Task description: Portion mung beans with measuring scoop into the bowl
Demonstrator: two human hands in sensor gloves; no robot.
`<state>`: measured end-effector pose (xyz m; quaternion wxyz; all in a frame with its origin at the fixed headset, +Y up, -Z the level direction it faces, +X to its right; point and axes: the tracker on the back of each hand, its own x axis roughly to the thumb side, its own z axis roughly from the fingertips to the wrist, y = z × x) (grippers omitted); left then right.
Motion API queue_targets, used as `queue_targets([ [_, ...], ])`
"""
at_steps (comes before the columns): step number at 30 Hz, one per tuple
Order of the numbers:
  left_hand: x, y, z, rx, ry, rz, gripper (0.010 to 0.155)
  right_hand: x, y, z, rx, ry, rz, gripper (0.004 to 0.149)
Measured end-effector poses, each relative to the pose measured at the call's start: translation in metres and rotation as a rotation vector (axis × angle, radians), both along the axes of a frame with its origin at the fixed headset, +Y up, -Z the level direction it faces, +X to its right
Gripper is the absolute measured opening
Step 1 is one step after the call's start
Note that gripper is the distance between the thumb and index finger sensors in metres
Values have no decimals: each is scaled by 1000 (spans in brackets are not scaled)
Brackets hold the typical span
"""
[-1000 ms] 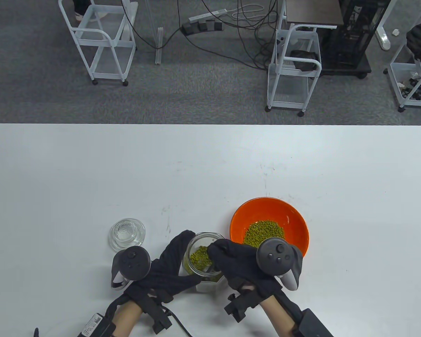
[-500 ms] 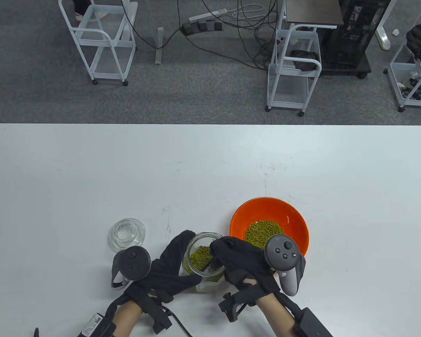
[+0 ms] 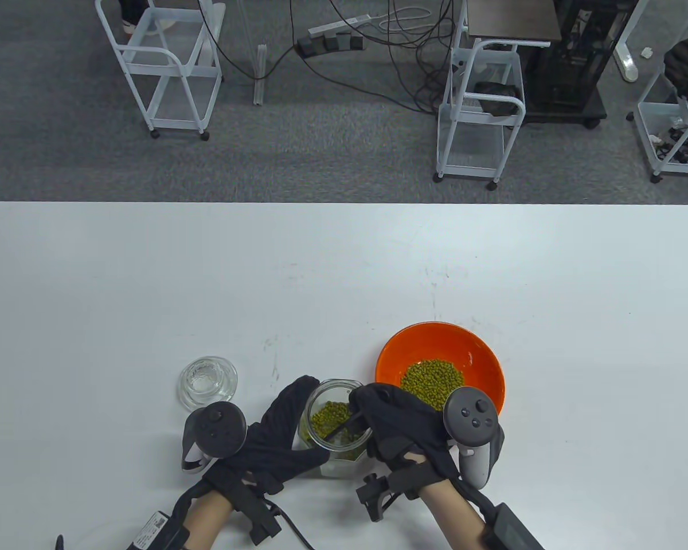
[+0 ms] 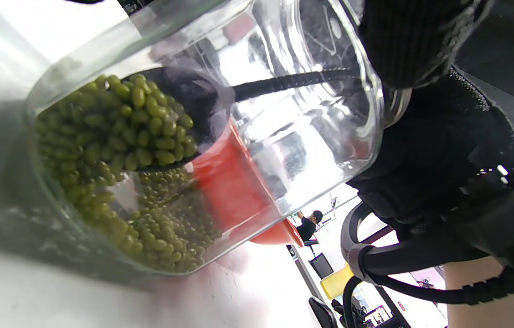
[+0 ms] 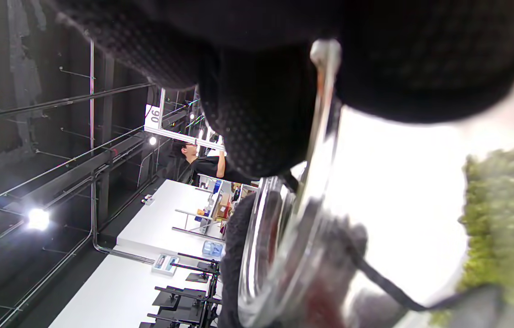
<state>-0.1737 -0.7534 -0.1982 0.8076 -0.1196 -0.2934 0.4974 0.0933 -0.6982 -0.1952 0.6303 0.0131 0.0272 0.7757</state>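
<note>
the clear glass jar of green mung beans [image 3: 335,425] is held steady by the left hand [image 3: 275,441], fingers curled around it. compared with a second ago, the right hand [image 3: 404,432] is drawn back towards the wrist, and the black measuring scoop [image 4: 170,120] pinched in it is now heaped inside the jar, ready for lifting to the orange bowl [image 3: 481,358] just beyond the right hand.

Beyond the white table [image 3: 149,275] lies grey carpet [image 3: 63,160]. A white wire trolley [image 3: 160,63] stands far left, another [image 3: 481,109] far right beside a dark desk [image 3: 516,20], a third [image 3: 673,114] at the right edge. A power strip [image 3: 329,35] and black cables [image 3: 401,51] sprawl between them.
</note>
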Motion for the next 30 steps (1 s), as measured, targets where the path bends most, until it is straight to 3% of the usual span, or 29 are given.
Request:
queue_targets([
  [11, 0, 0, 0, 0, 0, 0, 107, 19, -6, -5, -61, -80, -130, 41],
  [21, 0, 0, 0, 0, 0, 0, 107, 42, -26, -16, -219, -135, -314, 41],
  [30, 0, 0, 0, 0, 0, 0, 107, 53, -38, -21, -288, -143, -413, 41],
])
